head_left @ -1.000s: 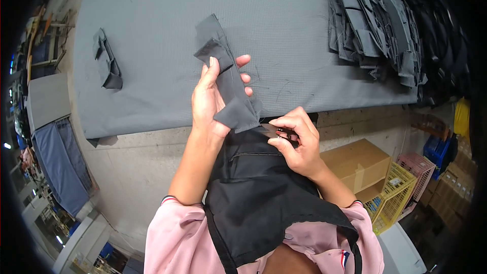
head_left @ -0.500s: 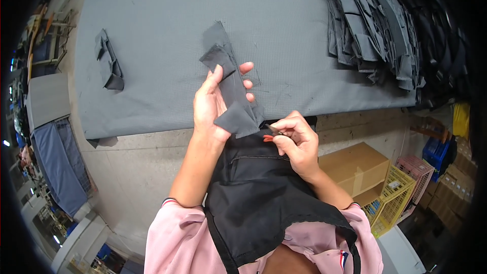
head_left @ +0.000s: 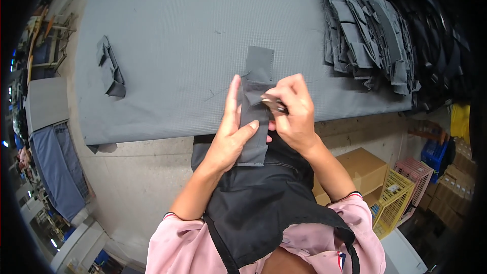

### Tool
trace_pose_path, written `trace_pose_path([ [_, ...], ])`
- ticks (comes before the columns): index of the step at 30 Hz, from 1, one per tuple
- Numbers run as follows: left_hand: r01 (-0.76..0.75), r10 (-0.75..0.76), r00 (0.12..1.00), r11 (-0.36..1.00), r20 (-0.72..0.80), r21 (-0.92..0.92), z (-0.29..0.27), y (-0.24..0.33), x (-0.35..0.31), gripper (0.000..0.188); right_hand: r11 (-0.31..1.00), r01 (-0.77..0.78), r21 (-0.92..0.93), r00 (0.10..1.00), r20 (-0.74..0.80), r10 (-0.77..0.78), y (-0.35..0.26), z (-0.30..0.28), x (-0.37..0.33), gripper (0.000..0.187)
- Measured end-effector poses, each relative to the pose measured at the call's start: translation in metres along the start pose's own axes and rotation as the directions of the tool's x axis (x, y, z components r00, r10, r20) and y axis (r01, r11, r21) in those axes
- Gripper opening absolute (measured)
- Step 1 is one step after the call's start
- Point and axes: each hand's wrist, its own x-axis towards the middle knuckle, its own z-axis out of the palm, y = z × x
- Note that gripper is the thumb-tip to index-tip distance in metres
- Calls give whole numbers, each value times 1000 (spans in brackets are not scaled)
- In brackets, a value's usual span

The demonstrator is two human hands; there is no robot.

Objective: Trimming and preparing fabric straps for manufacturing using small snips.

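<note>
A dark grey fabric strip (head_left: 251,113), folded over near its upper part, is held up at the table's front edge. My left hand (head_left: 228,139) grips it from the left, thumb across the front and some fingers behind it. My right hand (head_left: 297,116) is closed round small thread snips (head_left: 279,106), which are partly hidden by the fingers. Its fingertips are at the folded part of the strip, on the right side; blur hides whether the blades touch the cloth.
A grey-covered table (head_left: 172,71) spreads ahead. On it lie a single folded fabric piece (head_left: 110,68) at left, a stack of grey strips (head_left: 365,35) at right and black straps (head_left: 436,45) beyond. A cardboard box (head_left: 360,172) and yellow crate (head_left: 395,195) stand below right.
The strip has turned more upright and shifted right, with my left hand now lower on it. My right hand has risen with the snips from the strip's lower end to its folded part.
</note>
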Motion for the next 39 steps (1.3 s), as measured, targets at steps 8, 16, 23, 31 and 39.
trace_pose_path([
  [8,74,-76,997,995,-27,-64,4,-18,-12,52,482,-466,742,813,142,565,4,-6,11,8],
  [16,-512,635,741,325,218,795,11,-2,2,23,152,-702,696,651,540,534,11,4,15,8],
  [23,-473,535,794,246,289,846,-28,-3,9,24,841,-433,324,894,34,447,9,5,1,23],
  [31,-464,503,843,499,192,732,-35,-1,14,33,960,-279,22,959,58,277,-19,-26,-28,27],
  [39,-495,485,835,454,260,741,-34,1,13,32,988,-156,-16,988,12,156,-14,-21,-26,23],
])
